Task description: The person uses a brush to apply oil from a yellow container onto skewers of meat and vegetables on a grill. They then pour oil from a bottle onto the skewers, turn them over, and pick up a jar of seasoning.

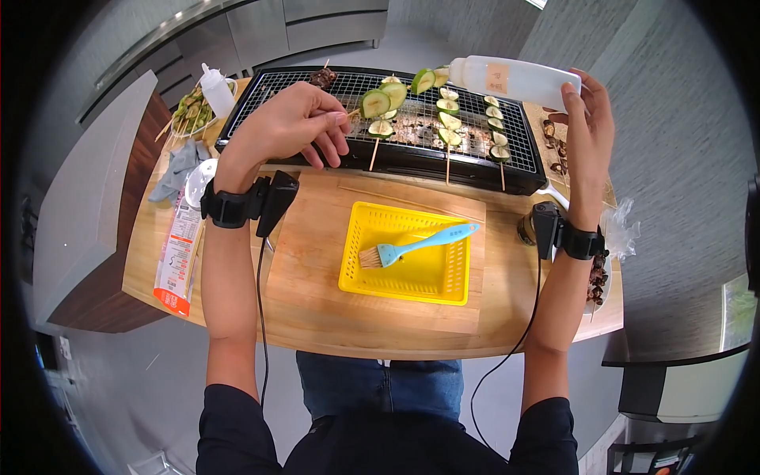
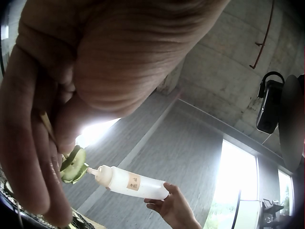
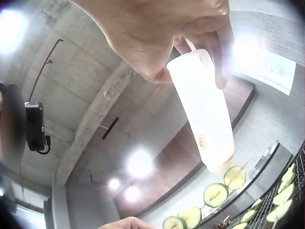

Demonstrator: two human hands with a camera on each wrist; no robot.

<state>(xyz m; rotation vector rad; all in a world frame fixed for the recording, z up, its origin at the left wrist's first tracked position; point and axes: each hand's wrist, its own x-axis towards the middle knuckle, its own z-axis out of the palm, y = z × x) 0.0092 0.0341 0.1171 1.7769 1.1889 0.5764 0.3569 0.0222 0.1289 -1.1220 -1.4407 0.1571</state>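
My left hand (image 1: 289, 123) pinches the stick end of a skewer threaded with green-rimmed zucchini slices (image 1: 375, 103), raised above the grill. In the left wrist view the stick runs between thumb and fingers to the slices (image 2: 74, 164). My right hand (image 1: 590, 131) grips a white squeeze bottle (image 1: 518, 77) near its base. The bottle lies nearly level in the head view, its nozzle pointing left at the slices at the skewer's far end. From the right wrist, the bottle (image 3: 205, 107) slants down, its tip close by the last slice (image 3: 235, 177).
More zucchini skewers (image 1: 449, 122) and a dark meat piece (image 1: 322, 77) lie on the black grill (image 1: 412, 165). A yellow basket (image 1: 346, 253) holding a blue basting brush (image 1: 427, 241) sits on the cutting board (image 1: 305, 277). Another squeeze bottle (image 1: 216, 92) stands at left, by greens.
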